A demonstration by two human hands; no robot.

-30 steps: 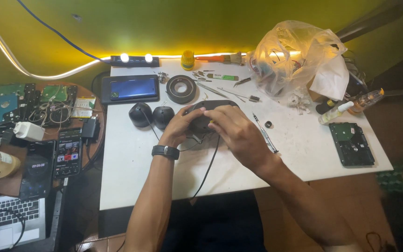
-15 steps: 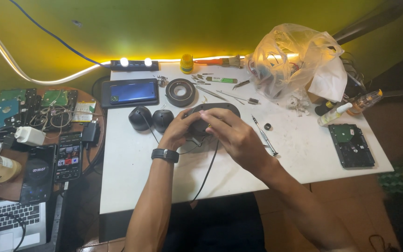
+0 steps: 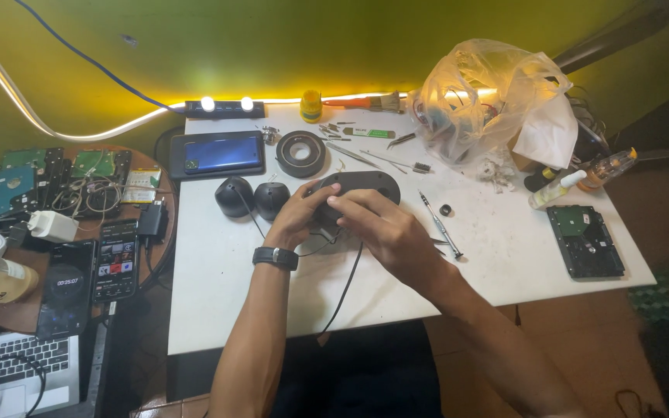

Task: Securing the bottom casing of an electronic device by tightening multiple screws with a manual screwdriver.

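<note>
I have a black oval shell [image 3: 354, 188] in both hands over the middle of the white surface [image 3: 218, 294]. Its long axis runs left to right across the scene, and it is tilted so the far edge shows above my fingers. It looks like matte dark plastic, rounded at both ends, with a flat face turned up and toward me. A thin black cable [image 3: 348, 288] runs from under it toward the near edge of the surface.

My left hand [image 3: 297, 218], watch [image 3: 276, 258] on the wrist, grips the shell's left end, fingers curled over its near rim. My right hand [image 3: 385, 231] covers the near right part, fingers pressed down on it, the thumb lying along its face. Both grips are clenched on the shell.

Just left of the shell, two black domes [image 3: 252, 197] sit side by side. Beyond them lie a phone [image 3: 217, 154] with a blue screen and a round black ring [image 3: 300, 153]. A screwdriver [image 3: 437, 224] lies just right of my right hand, with a small black ring [image 3: 444, 210] beside it. Further right is a bare hard drive [image 3: 585, 241]; far right, a clear plastic bag [image 3: 489, 97].
</note>
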